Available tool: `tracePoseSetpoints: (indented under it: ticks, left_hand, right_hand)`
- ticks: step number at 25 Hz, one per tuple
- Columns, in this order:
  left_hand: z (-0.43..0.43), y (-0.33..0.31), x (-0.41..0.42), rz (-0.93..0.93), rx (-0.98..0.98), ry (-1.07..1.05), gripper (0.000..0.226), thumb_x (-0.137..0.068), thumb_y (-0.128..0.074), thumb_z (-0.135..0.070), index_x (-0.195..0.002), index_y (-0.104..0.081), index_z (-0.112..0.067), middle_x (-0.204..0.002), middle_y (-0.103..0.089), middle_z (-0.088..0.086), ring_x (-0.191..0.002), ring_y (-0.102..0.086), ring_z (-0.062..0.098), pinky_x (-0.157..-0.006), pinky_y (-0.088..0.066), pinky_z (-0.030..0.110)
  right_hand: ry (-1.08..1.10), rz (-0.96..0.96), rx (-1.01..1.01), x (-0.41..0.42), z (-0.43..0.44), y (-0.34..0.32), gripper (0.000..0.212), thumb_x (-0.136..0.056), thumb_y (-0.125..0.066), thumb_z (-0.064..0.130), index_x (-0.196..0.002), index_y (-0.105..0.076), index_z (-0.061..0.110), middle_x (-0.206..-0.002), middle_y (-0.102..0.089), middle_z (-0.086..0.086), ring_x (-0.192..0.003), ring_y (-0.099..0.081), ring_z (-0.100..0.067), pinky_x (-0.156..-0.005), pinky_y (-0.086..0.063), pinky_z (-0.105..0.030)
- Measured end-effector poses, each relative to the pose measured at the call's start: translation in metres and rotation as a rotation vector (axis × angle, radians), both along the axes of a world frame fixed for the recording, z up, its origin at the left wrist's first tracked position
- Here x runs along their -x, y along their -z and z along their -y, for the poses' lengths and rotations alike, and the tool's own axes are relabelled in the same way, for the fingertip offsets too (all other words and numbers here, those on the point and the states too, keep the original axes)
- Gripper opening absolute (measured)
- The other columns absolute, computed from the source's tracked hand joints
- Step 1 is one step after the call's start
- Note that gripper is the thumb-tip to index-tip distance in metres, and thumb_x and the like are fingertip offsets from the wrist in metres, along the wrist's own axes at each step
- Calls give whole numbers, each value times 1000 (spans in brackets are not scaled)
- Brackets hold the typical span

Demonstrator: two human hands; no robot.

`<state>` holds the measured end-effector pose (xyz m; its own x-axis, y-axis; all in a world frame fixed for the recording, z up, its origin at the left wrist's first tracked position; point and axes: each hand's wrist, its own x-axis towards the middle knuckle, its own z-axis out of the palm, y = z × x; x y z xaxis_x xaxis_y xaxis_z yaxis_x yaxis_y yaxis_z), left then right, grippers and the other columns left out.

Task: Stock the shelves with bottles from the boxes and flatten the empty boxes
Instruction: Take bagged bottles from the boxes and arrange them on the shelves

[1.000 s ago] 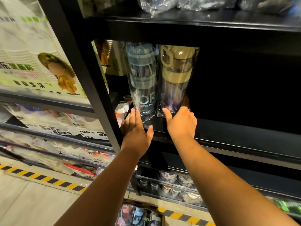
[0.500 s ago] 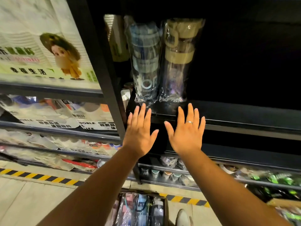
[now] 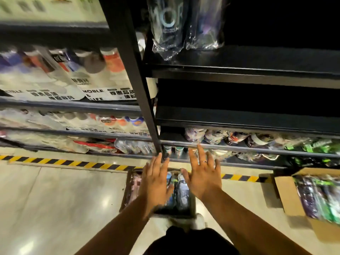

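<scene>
Two plastic-wrapped bottles stand side by side on the black shelf near the top: a dark blue one and a purple-tinted one. Both hands hang empty with fingers spread, well below that shelf. My left hand and my right hand hover over an open box on the floor that holds several wrapped bottles. The hands hide part of the box's contents.
A second cardboard box with purple and green wrapped bottles sits on the floor at right. Lower shelves hold several wrapped bottles. A black upright post divides the shelving. Yellow-black tape lines the floor.
Both hands let go of the two bottles on the shelf and dropped down toward the floor box. The view tilted downward, so the shelf bottles now sit at the top edge.
</scene>
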<state>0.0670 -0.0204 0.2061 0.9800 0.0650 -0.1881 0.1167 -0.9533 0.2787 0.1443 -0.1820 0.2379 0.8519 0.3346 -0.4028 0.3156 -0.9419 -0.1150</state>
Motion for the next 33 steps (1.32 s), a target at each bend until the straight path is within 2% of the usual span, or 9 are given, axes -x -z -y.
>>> tracePoseSetpoints:
  ticks: [3, 6, 9, 13, 19, 24, 27, 30, 33]
  left_hand:
    - [-9, 22, 34, -75, 38, -100, 80, -77, -51, -48, -145, -37, -9, -150, -41, 25, -138, -38, 43, -105, -42, 59]
    - [-15, 54, 59, -192, 45, -229, 87, -76, -38, -56, -149, -38, -9, -156, -34, 21, -140, -38, 43, -110, -39, 56]
    - [-17, 110, 78, -252, 82, -252, 87, -76, -43, -56, -147, -42, -5, -153, -37, 24, -135, -42, 47, -104, -43, 59]
    - [-25, 208, 90, -376, 127, -319, 87, -83, -63, -47, -154, -27, -11, -159, -27, 17, -145, -28, 37, -113, -34, 54]
    - [-61, 413, 94, -635, 146, -481, 90, -91, -60, -51, -156, -8, -18, -160, -21, 14, -145, -26, 37, -116, -31, 52]
    - [-69, 530, 79, -630, 346, -722, 109, -80, -67, -64, -156, -7, -15, -156, -23, 21, -143, -26, 42, -114, -34, 54]
    - [-58, 554, 75, -640, 310, -801, 107, -79, -68, -63, -154, -8, -15, -156, -13, 21, -143, -16, 45, -112, -29, 54]
    - [-52, 552, 84, -539, 326, -835, 99, -77, -75, -53, -146, -20, -9, -152, -21, 19, -139, -24, 41, -112, -31, 51]
    - [-66, 544, 99, -501, 402, -805, 97, -71, -79, -53, -141, -26, -10, -142, -44, 15, -130, -46, 37, -107, -43, 50]
  right_hand:
    - [-7, -111, 9, 16, 0, 38, 71, -100, -23, 59, -157, 8, 30, -164, 20, -6, -152, -2, -34, -119, -8, -53]
    - [24, -157, -8, 30, 1, 87, 71, -98, -37, 56, -158, -9, 29, -166, 1, -8, -149, -13, -34, -118, -17, -52]
    - [49, -249, 23, 46, 0, 154, 73, -97, -41, 56, -157, -9, 29, -166, 3, -7, -148, -16, -34, -116, -22, -51]
    - [192, -313, -58, 68, -8, 252, 75, -93, -48, 57, -154, -17, 26, -164, -8, -8, -141, -31, -37, -109, -36, -50]
    - [271, -347, -153, 108, -24, 421, 77, -88, -51, 56, -152, -21, 26, -159, -23, -10, -143, -27, -38, -110, -34, -58]
    - [453, -433, -189, 153, -38, 509, 78, -90, -61, 43, -153, -19, 26, -159, -17, -5, -145, -20, -37, -114, -28, -56]
    - [489, -460, -210, 181, -41, 530, 79, -89, -60, 44, -153, -19, 23, -158, -18, -7, -142, -25, -38, -111, -33, -58]
    - [520, -413, -201, 180, -49, 532, 76, -89, -62, 43, -152, -23, 22, -157, -21, -10, -142, -27, -37, -112, -30, -57]
    - [571, -372, -278, 159, -66, 529, 75, -92, -63, 36, -153, -23, 18, -154, -24, -11, -141, -27, -32, -108, -25, -35]
